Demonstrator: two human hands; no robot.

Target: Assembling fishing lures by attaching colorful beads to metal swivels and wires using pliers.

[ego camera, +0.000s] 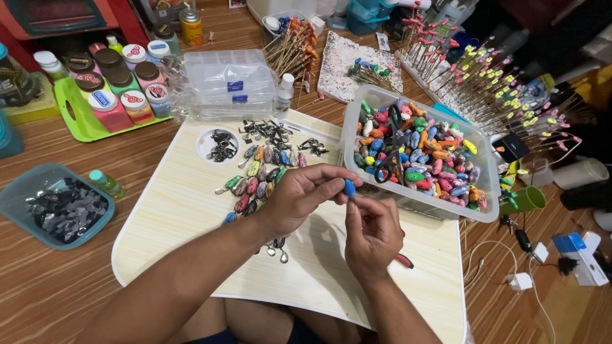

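left hand [299,194] pinches a small blue oval bead [349,187] between thumb and fingertips, over the pale lap desk [185,210]. right hand [371,230] sits just below the bead, fingers curled together, fingertips raised to it; whether they touch it cannot be told. red-handled pliers [404,260] lie on the desk beside the right wrist. beyond the left hand: rows of painted oval beads [258,179] and a heap of dark metal fittings [271,132]. just beyond the right hand: a clear tub [484,210] filled with coloured beads, black scissors [392,150] resting inside it.
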